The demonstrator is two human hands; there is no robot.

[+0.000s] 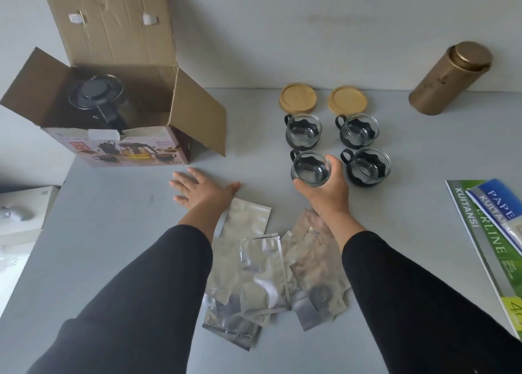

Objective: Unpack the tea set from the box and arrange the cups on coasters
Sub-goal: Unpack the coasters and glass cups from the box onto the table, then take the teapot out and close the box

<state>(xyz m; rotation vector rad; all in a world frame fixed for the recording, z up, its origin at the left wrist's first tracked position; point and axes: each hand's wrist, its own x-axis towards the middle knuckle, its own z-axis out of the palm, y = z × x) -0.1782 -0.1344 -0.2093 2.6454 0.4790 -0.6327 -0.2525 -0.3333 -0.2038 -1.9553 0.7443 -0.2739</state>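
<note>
Your right hand grips a round glass cup; your left hand lies flat, released, on the smooth grey tabletop.

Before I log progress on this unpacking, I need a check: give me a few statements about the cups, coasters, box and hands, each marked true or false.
1. The right hand grips a glass cup. True.
2. Two cups already stand on the wooden coasters. False: both coasters are bare; the cups sit on the table in front of them.
3. The teapot is inside the open box. True.
4. The left hand holds a foil pouch. False: it lies flat, open, on the table.
5. Six cups are out. False: four show.
</note>
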